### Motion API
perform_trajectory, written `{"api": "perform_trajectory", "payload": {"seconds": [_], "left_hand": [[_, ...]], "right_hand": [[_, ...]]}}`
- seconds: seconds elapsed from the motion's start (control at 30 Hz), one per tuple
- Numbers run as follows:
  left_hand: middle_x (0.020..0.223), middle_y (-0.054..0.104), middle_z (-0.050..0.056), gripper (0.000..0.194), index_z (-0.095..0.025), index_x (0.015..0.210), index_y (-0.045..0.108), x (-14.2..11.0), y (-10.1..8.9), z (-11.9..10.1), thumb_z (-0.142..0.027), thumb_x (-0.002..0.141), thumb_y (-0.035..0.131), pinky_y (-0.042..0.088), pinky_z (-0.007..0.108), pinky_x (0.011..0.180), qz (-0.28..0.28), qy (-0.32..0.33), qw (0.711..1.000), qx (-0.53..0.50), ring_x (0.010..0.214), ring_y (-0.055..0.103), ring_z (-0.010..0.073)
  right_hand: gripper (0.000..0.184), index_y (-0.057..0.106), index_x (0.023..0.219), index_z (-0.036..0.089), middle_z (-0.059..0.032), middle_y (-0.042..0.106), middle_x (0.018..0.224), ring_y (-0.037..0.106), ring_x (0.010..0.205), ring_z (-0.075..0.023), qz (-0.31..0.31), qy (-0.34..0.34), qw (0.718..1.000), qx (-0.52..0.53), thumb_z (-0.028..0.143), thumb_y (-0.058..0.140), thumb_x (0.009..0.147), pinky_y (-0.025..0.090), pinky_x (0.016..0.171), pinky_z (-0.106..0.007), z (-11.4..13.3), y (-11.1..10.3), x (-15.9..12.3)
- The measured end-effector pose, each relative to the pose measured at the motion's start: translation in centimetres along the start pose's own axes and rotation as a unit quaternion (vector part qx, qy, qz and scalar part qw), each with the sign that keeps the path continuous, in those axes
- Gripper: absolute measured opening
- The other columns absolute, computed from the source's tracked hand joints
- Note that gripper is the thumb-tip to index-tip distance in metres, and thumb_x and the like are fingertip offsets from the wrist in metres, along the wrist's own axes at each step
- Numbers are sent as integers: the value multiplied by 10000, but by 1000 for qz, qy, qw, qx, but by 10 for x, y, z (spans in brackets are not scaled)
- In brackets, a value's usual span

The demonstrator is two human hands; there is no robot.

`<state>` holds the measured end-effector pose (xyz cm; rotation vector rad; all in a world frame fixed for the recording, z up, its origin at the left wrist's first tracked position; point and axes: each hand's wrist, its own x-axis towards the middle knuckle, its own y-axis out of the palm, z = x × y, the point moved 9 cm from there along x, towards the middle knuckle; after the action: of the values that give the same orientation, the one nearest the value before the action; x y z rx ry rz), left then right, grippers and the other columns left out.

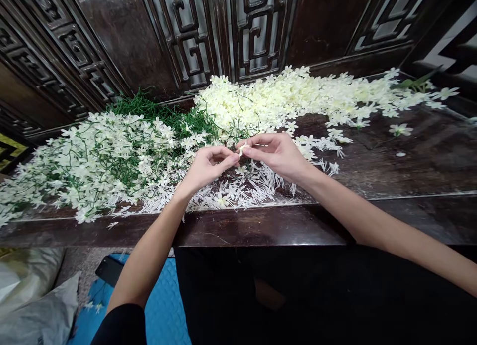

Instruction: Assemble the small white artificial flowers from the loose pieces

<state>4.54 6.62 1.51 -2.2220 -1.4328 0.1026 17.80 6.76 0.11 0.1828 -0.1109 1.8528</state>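
Observation:
My left hand (213, 167) and my right hand (280, 153) meet over the dark wooden bench, thumbs and fingers pinched together. Between their fingertips is a small white artificial flower (243, 149), gripped from both sides and partly covered. Under my hands lie many thin white stamen-like pieces (251, 188). Left of them spreads a heap of white flowers on green stems (112, 151). Behind my hands rises a pile of loose cream-white blossoms (276, 96). A bundle of bare green stems (149, 109) sits between the two heaps.
A carved lattice backrest (194, 32) closes off the far side of the wooden bench (417, 161). A single flower (400, 130) lies to the right. Below left are a phone (109, 270), a blue mat (164, 300) and pale sacks (40, 305) on the floor.

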Motion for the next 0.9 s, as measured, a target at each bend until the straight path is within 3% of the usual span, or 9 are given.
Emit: {"api": "perform_trajectory", "payload": {"seconds": [0.27,0.4,0.5,0.67,0.9], "left_hand": [[781,725,23,206,-201,722,656,0,-1,8,-318,690,823,594,316,739,-30,-17,998,-49,707,690,135],[800,736,31,240,-195,921,644,0,-6,16,-258,741,790,619,357,793,-41,-48,993,-99,750,734,164],[795,743,46,274,-168,1031,648,0,-7,19,-246,789,749,631,363,797,-48,-56,987,-142,757,744,173],[801,745,71,192,-114,963,718,0,-10,17,-228,808,720,622,308,732,-62,-52,985,-151,733,719,144],[782,738,45,97,-138,896,731,0,-10,12,-180,831,674,586,242,660,-62,-49,991,-106,667,677,99]], "right_hand": [[135,747,782,228,-38,738,942,696,941,-197,23,-12,1000,12,333,818,735,538,978,-481,3,4,-1],[182,712,817,202,-52,731,891,718,856,-197,1,-28,999,39,344,809,756,579,925,-457,5,-1,-1],[156,674,836,204,-45,718,803,717,742,-191,-2,-42,999,19,319,772,798,622,800,-427,8,-1,-2],[40,658,834,214,-20,682,711,662,599,-153,4,-37,997,-74,236,692,836,617,636,-377,8,2,-5],[35,678,858,192,-26,676,692,635,554,-134,3,-50,991,-126,216,658,843,592,564,-332,9,2,-5]]}}
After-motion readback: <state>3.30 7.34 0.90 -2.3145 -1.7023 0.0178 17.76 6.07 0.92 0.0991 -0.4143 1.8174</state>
